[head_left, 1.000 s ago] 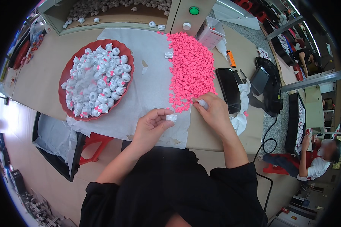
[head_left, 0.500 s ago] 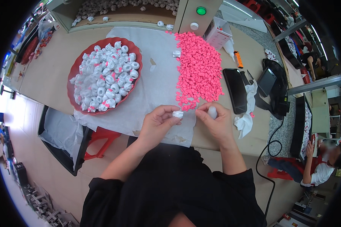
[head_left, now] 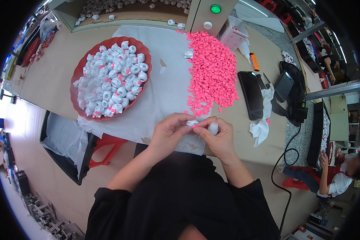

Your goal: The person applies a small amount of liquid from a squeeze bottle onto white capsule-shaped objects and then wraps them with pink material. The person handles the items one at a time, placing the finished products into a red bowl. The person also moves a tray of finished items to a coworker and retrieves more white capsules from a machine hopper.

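Between the thumb and fingers of my left hand [head_left: 168, 135] is a small white moulded piece [head_left: 192, 122]. My right hand [head_left: 221, 141] pinches a tiny pink bow-shaped piece [head_left: 195, 127] against it, so the fingertips of both hands meet. A whitish, round-ended object [head_left: 213, 128], perhaps a small bottle, is tucked in the curled fingers of my right hand. Just beyond the hands spreads a large heap of pink bow pieces [head_left: 214, 72]. To the left, a red scalloped bowl [head_left: 94, 49] is heaped with white pieces, several bearing pink bows.
A lone white piece [head_left: 188, 55] lies beside the pink heap. Rightward are a black phone [head_left: 250, 96], crumpled tissue [head_left: 260, 132], an orange lighter-like object [head_left: 254, 62] and a white box [head_left: 233, 34]. Behind stands a cabinet with a green button [head_left: 215, 9]. A co-worker [head_left: 340, 176] sits at far right.
My right hand has moved left to meet the left hand, bringing the pink bow against the white piece. My left hand has shifted slightly right.
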### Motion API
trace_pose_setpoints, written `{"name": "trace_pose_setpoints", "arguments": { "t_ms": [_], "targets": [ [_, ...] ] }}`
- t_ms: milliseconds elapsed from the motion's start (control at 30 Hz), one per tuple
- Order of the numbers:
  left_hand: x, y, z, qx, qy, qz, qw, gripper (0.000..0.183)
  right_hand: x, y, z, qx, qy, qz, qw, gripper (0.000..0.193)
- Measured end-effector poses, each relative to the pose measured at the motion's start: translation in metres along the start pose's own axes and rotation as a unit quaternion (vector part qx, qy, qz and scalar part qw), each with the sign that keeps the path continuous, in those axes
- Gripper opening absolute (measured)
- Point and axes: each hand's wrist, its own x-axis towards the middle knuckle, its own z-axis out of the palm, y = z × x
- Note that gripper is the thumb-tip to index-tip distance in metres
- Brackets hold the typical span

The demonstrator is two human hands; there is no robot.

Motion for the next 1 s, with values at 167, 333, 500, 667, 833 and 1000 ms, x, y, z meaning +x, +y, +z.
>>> {"name": "trace_pose_setpoints", "arguments": {
  "t_ms": [167,333,500,667,833,1000],
  "targets": [
    [0.000,0.002,0.000,0.012,-0.002,0.001,1.000,0.024,0.004,0.006,-0.004,0.016,-0.004,0.043,0.999,0.012],
    [-0.001,0.002,-0.001,0.014,-0.006,0.000,1.000,0.023,0.006,0.002,-0.004,0.036,-0.010,0.067,0.997,0.014],
    [-0.002,0.003,-0.002,0.061,-0.015,0.019,0.998,0.024,0.007,0.000,-0.006,0.008,-0.022,0.075,0.997,0.016],
    [-0.001,0.002,-0.001,-0.008,0.008,-0.020,1.000,0.022,0.003,0.006,0.001,0.033,0.003,0.043,0.999,0.014],
    [-0.001,0.004,0.002,-0.046,0.004,-0.020,0.999,0.024,0.004,0.007,0.001,0.073,-0.008,0.020,0.997,0.012],
    [0.001,0.004,0.002,-0.061,0.009,-0.023,0.998,0.025,0.003,0.017,-0.003,0.026,-0.003,-0.035,0.999,0.013]
  ]
}}
